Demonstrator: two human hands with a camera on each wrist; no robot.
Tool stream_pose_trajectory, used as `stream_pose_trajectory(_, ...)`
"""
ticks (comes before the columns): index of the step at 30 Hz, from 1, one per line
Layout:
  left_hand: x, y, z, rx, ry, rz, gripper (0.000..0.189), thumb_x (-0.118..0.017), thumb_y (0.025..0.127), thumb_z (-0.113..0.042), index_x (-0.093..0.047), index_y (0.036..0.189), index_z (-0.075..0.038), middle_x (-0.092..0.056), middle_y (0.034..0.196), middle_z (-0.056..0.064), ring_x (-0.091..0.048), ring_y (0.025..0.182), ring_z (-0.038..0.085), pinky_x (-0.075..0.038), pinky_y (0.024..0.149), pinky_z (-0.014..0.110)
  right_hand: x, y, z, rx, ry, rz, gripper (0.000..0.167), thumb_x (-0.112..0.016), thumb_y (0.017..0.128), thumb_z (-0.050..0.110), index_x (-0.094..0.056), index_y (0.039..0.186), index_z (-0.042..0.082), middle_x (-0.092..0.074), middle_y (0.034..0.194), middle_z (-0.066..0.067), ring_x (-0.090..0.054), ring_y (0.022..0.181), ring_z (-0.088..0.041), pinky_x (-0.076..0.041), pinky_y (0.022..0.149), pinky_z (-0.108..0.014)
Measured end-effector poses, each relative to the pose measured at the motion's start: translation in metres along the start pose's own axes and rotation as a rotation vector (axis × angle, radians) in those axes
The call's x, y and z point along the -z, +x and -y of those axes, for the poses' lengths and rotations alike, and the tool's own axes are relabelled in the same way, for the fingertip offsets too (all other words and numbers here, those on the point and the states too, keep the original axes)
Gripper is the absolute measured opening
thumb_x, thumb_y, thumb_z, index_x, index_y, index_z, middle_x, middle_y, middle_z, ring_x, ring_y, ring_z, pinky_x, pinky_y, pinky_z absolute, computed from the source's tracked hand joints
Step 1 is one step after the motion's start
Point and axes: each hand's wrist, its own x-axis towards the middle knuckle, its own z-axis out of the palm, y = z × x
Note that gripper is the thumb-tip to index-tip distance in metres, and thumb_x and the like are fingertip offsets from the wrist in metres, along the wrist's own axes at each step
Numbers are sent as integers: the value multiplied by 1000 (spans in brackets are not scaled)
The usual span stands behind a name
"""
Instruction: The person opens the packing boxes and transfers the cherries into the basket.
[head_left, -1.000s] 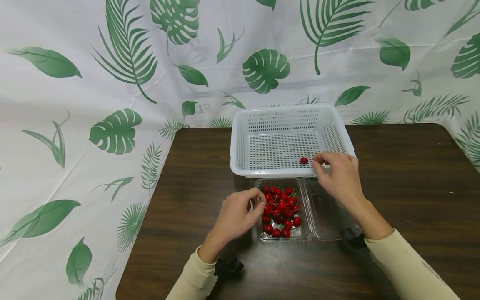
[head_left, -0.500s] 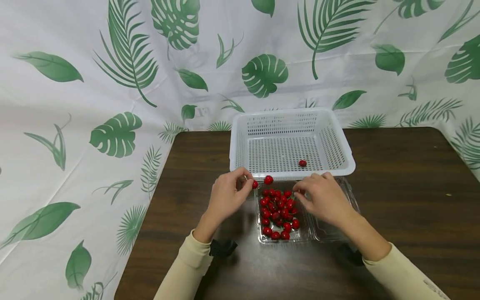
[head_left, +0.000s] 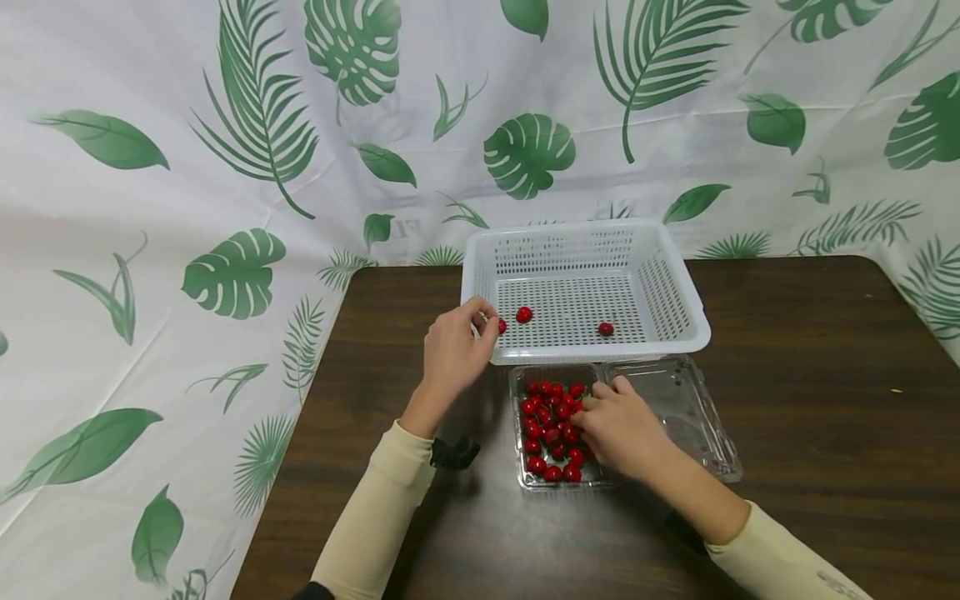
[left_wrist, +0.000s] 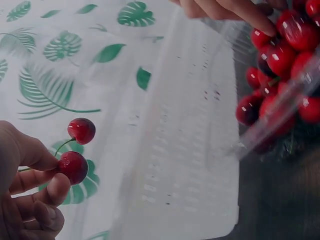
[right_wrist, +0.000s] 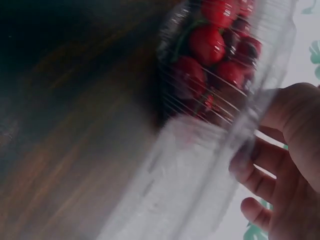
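Observation:
My left hand (head_left: 456, 348) pinches the stem of a pair of red cherries (left_wrist: 73, 167) between thumb and forefinger. The pair hangs at the front left of a white plastic basket (head_left: 592, 348), and in the head view it overlaps the basket's inside. My right hand (head_left: 624, 429) reaches over the right side of a clear plastic clamshell box (head_left: 531, 482), its fingertips in among several cherries (head_left: 551, 435). One finger lies nearly straight against the fruit in the left wrist view. The box wall partly covers the right fingertips in the right wrist view.
A single cherry (head_left: 605, 329) lies on the basket's slotted floor. The box's clear lid (head_left: 686, 417) lies folded open to the right, partly beneath my right forearm. A dark wooden table (head_left: 810, 400) carries everything, with a leaf-print cloth (head_left: 420, 100) hanging behind and at the left.
My left hand has lifted the cherry pair out of the box and forward over the basket. My right hand has left the basket's front right and come down into the box.

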Motion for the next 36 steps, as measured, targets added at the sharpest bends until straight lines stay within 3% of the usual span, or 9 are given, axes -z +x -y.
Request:
stream_pose_trajectory(11,-24,18,11,-15,161,91,11,-57,92,-22,-65,86,-20,-54,61,-8,-49,51,13,-39,46,33,-10,1,9,4,-147,124,18,-84,69,14,-76,85,16,-65,78,-3,-44,74,-24,-28,69,-39)
stream_pose_trajectory(19,-34,19,14,-36,206,143,10,-61,93,-24,-71,94,-20,-65,70,-6,-53,54,11,-42,46,31,-13,1,9,9,-160,79,13,-86,70,13,-73,75,15,-61,72,-1,-42,71,-23,-27,68,-39)
stream_pose_trajectory(23,-34,16,13,-67,184,129,16,-64,92,-26,-72,104,-19,-70,77,-4,-51,51,10,-41,45,29,-15,0,9,13,-147,47,15,-85,70,10,-70,69,14,-60,71,-2,-41,70,-24,-27,67,-39)
stream_pose_trajectory(27,-32,6,3,-174,146,91,15,-67,91,-23,-73,103,-18,-70,79,-5,-57,58,10,-44,48,30,-16,1,8,16,-147,46,21,-84,70,8,-65,62,14,-59,70,-3,-41,70,-25,-28,68,-40)
stream_pose_trajectory(30,-30,-5,-9,-291,145,123,11,-69,89,-21,-73,99,-18,-70,80,-6,-60,63,9,-45,50,28,-15,2,7,15,-158,55,26,-83,71,9,-62,57,14,-58,69,-3,-42,70,-25,-28,69,-40)
stream_pose_trajectory(33,-30,-18,-22,-420,194,253,9,-70,89,-23,-73,96,-19,-69,84,-8,-60,66,8,-47,55,26,-16,2,6,16,-168,54,23,-82,72,10,-63,59,14,-59,71,-3,-44,72,-26,-30,70,-41)
stream_pose_trajectory(36,-32,-29,-33,-537,276,454,4,-72,87,-25,-72,89,-22,-65,82,-11,-59,68,6,-47,60,25,-16,3,5,17,-176,48,20,-81,73,11,-63,62,13,-59,73,-4,-45,74,-27,-31,72,-42)
